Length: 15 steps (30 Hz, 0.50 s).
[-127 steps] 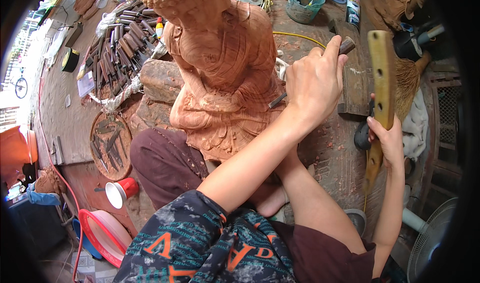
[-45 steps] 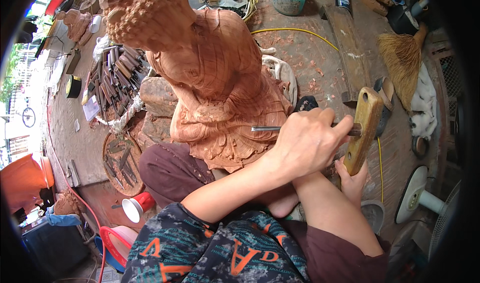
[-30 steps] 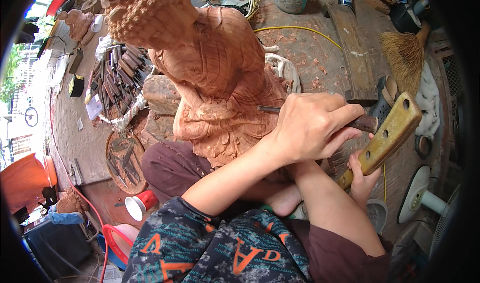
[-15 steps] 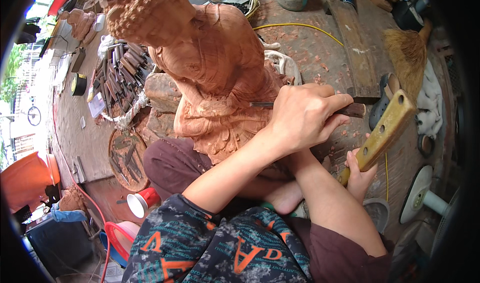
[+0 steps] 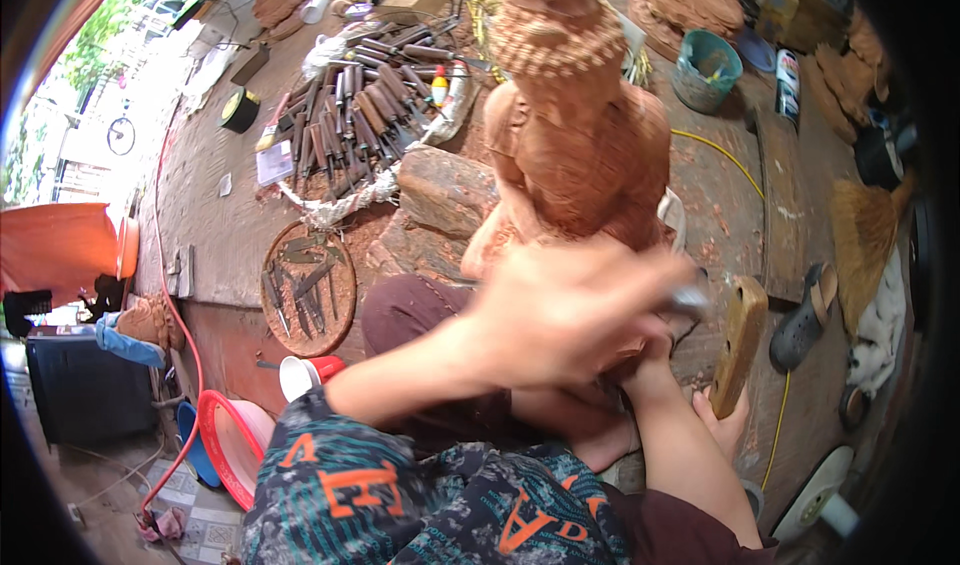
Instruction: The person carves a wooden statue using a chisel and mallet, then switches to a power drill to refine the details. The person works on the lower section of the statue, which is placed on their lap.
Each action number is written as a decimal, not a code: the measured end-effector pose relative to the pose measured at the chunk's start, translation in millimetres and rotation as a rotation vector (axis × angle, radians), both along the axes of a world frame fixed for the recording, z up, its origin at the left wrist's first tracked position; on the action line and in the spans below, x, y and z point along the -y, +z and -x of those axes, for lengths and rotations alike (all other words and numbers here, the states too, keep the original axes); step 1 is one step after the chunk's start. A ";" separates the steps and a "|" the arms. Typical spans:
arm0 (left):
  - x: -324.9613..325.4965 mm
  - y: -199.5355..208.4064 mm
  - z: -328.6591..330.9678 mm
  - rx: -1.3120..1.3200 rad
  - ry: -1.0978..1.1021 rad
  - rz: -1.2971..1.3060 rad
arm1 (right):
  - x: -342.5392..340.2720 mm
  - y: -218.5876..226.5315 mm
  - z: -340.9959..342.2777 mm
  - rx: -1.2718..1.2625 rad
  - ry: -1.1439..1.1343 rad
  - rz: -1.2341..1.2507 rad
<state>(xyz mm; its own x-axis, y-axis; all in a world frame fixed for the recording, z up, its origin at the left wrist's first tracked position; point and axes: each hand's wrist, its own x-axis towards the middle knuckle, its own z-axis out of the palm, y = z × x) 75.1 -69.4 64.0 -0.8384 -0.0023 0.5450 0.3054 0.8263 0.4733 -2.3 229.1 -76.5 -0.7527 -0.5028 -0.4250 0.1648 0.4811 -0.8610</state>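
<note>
A reddish carved wooden figure [image 5: 580, 155] with a beaded headpiece stands upright in front of me. My left hand [image 5: 570, 315] is smeared by motion in front of its base. Its fingers are closed around a chisel [image 5: 688, 300], of which only a blurred, shiny end shows beyond them. To the right and lower, my right hand [image 5: 722, 423] grips the lower end of a yellow-brown wooden bar [image 5: 740, 340] with dark round spots. A bare limb [image 5: 685, 445] with a maroon cuff hides the arm behind that hand. The figure's lower front is covered by my left hand.
Many wooden-handled chisels [image 5: 360, 110] lie heaped left of the figure. Nearer is a round tray [image 5: 343, 315] of blades, beside a rough block [image 5: 440, 190]. A teal bucket [image 5: 705, 90], a plank [image 5: 785, 210], a clog [image 5: 800, 330] and a brush [image 5: 860, 250] lie right.
My view has swung, so the figure appears farther right and more upright. The chisel blade has come away from the figure's front as my left hand moved. The wooden bar stands steeper.
</note>
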 end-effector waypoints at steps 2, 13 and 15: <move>63.7 -0.1 -23.3 -0.103 0.265 -0.098 | 33.2 -13.7 -0.9 0.206 -0.036 0.128; 295.9 -163.2 -0.5 0.516 0.833 -0.653 | 104.8 -70.6 5.1 2.275 -0.854 1.284; 299.9 -177.9 25.5 0.488 0.879 -0.567 | 95.8 -79.5 7.8 2.262 -0.853 1.322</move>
